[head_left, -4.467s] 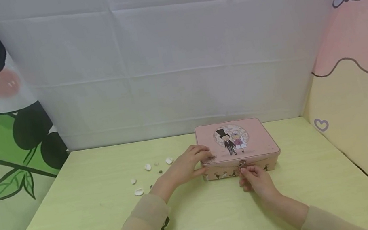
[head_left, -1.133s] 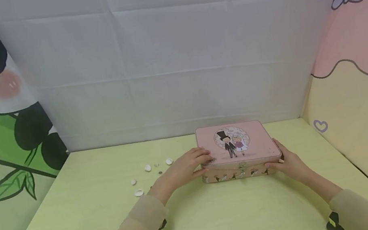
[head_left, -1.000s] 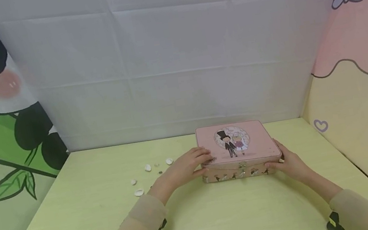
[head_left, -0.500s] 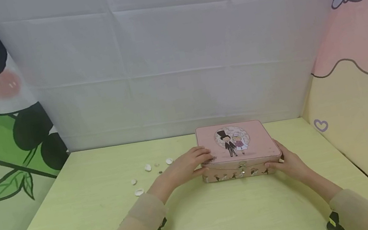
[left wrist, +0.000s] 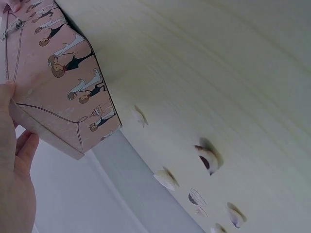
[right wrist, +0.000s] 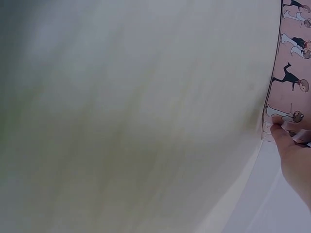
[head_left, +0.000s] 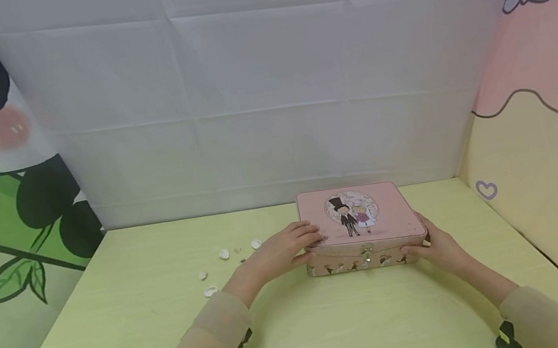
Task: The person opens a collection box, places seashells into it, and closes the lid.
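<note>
Though near back edge [head_left: 202,216], box [head_left: 358,225] (closed).

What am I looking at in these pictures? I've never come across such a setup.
There is no machine here: a person works with a bare left hand and right hand. The wide picture comes from a camera worn on the head, the other two from one on each wrist. On the table sits a pink box, lid down, with a clasp in front. To its left lie several small shells. Each hand holds the box at its own front corner.
</note>
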Demonstrator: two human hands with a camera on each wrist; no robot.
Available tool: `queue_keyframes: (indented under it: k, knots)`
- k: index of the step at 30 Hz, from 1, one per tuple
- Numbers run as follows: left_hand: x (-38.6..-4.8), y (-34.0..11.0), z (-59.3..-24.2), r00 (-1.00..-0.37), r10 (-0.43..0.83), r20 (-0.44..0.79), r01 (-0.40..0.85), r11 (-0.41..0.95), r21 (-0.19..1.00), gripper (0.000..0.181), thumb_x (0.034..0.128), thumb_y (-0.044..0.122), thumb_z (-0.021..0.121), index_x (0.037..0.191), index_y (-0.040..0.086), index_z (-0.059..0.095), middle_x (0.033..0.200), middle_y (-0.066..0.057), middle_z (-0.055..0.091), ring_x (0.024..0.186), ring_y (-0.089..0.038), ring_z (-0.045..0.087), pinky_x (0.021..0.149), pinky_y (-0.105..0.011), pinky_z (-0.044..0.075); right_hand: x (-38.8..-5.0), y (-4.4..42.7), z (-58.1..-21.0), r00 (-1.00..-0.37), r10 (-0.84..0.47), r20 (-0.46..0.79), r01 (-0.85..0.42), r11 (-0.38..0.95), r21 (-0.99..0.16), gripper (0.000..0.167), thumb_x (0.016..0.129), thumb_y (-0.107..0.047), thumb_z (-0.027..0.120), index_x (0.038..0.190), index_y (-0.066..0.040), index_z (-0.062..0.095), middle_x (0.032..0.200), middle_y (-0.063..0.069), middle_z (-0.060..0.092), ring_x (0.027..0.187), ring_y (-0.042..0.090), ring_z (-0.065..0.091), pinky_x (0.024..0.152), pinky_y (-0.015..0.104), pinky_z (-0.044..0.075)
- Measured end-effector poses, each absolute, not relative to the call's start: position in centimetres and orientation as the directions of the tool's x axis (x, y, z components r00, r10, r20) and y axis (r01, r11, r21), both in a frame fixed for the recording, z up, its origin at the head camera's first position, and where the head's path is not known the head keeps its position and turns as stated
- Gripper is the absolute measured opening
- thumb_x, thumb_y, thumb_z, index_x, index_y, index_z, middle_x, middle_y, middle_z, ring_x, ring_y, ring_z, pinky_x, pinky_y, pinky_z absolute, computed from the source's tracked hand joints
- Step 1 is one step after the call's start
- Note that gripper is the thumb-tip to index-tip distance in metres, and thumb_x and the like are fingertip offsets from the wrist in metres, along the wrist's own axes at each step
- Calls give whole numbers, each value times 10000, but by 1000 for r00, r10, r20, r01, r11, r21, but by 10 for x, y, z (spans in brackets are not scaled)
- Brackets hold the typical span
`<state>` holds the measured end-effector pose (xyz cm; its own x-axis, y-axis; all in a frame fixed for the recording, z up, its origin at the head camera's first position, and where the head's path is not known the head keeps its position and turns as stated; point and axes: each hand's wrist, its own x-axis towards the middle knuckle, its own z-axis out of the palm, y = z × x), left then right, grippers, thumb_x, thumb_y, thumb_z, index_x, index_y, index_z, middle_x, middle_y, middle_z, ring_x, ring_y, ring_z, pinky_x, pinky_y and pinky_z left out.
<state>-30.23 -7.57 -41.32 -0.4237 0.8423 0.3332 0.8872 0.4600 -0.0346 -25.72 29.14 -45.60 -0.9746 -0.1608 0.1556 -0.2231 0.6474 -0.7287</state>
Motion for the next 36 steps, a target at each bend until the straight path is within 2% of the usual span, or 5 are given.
queue_keyframes:
  k: [5,10,13,20,36]
  knots:
    - [-304,-76,-414,-414,845,337,889,456,-51,417,919,230,618,1308,96,553,1343,-72,546,1277,-270,464,1064,-354,378,-257,291,-456,-975,-158,157,-222,643,-733,912,848,-296,701,1513,-71,118,1399,262,426,1268,435,420,966,534,430]
    - [-303,-73,-402,-384,761,523,898,441,17,234,904,71,610,1137,58,629,1121,-62,667,1056,-192,622,920,-259,489,-257,291,-455,-973,-160,169,-232,642,-730,876,848,-282,701,1504,-73,159,1375,266,449,1260,442,429,949,529,444]
    - [-302,-70,-389,-377,724,577,902,427,54,213,898,54,616,1111,58,630,1105,-61,671,1034,-175,634,899,-245,499,-256,292,-455,-973,-157,172,-233,644,-729,847,851,-289,695,1497,-82,188,1333,260,492,1238,437,455,933,526,458]
    - [-299,-65,-398,-482,789,382,867,492,77,440,881,246,671,1284,108,562,1339,-64,539,1217,-208,522,1007,-301,433,-257,293,-459,-975,-157,156,-221,651,-726,833,856,-305,688,1489,-68,201,1324,252,504,1265,451,419,963,547,426]
    - [-302,-65,-406,-429,817,385,889,457,21,347,891,226,654,1202,79,619,1258,-77,596,1202,-217,531,1035,-300,405,-256,294,-459,-976,-157,154,-220,664,-715,842,849,-298,698,1468,2,213,1390,302,408,1289,494,348,1008,583,345]
